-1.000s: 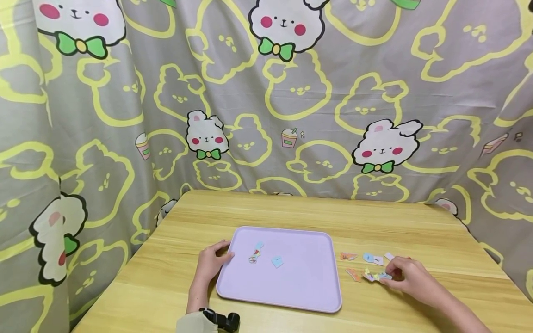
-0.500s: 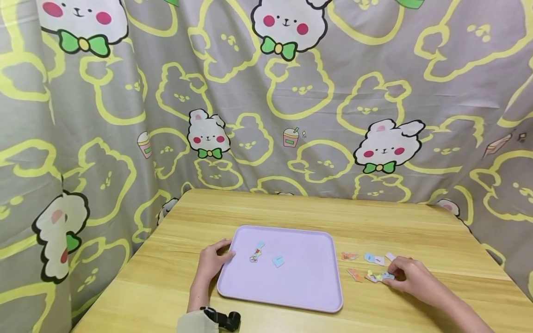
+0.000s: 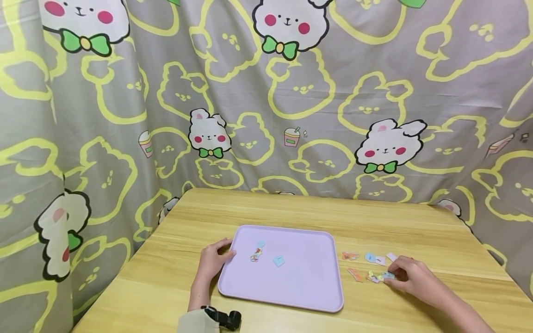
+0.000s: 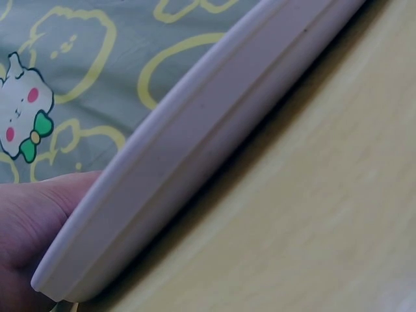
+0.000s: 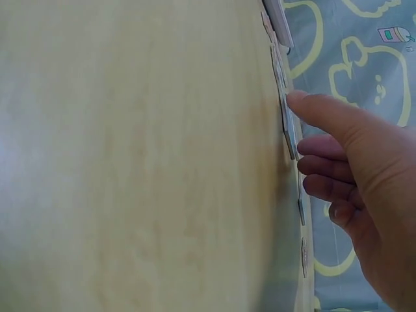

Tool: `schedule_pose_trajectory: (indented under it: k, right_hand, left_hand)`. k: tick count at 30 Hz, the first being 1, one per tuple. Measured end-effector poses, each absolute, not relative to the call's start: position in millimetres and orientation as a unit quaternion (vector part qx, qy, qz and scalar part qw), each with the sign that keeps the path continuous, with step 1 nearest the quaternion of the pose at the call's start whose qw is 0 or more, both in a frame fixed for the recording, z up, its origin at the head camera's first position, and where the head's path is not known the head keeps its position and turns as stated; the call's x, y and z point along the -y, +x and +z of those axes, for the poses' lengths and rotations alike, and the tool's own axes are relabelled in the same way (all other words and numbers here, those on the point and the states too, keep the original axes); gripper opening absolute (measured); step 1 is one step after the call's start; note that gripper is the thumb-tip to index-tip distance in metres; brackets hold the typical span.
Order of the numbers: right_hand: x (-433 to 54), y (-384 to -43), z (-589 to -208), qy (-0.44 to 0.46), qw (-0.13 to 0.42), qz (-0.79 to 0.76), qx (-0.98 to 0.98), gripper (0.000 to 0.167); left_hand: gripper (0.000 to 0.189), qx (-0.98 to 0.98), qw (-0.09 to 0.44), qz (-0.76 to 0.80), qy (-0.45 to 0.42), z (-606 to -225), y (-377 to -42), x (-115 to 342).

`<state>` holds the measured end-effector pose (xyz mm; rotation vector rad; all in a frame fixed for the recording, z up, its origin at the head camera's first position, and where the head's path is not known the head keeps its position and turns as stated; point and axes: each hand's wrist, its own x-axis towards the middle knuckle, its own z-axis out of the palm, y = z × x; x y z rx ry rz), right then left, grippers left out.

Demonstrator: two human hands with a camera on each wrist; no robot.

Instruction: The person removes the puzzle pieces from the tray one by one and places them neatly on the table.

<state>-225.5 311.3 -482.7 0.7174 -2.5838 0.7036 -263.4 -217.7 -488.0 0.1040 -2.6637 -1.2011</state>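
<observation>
In the head view, my left hand point(image 3: 213, 259) grips the left rim of a lilac tray point(image 3: 308, 282), its thumb over the edge. The left wrist view shows this hand behind the raised tray wall point(image 4: 162, 149). On the tray lie a joined pair of colourful puzzle pieces point(image 3: 256, 254) and a single light-blue piece point(image 3: 278, 261). To the tray's right, my right hand point(image 3: 410, 275) pinches the right end of a yellow, purple and blue puzzle piece point(image 3: 376, 276), low over the table. In the right wrist view, the thumb point(image 5: 318, 110) meets this piece's edge and the other fingers curl below.
Orange puzzle pieces point(image 3: 350, 255) and blue-and-white ones point(image 3: 374, 258) lie between the tray and my right hand. A small white piece point(image 3: 390, 256) sits just beyond that hand. Patterned curtain point(image 3: 250, 92) hangs behind the wooden table point(image 3: 166, 273).
The whole head view shifts slightly. The puzzle piece at my right fingertips settles a little flatter, while both hands otherwise keep their places.
</observation>
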Motion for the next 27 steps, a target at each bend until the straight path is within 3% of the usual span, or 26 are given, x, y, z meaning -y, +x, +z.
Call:
schedule_pose_trajectory:
  k: [14,27]
  right_hand:
    - [-284.7,-232.7,-476.4,0.326,0.243,0.261,0.875,0.028]
    - [-223.8,-245.3,-471.6,0.354,0.204,0.295,0.864,0.025]
  left_hand:
    - [0.038,0.905,0.107,-0.409,0.037,-486.7,-263.0,218.6]
    - [0.037,0.904,0.11,-0.411,0.034,-486.4,-262.0,217.7]
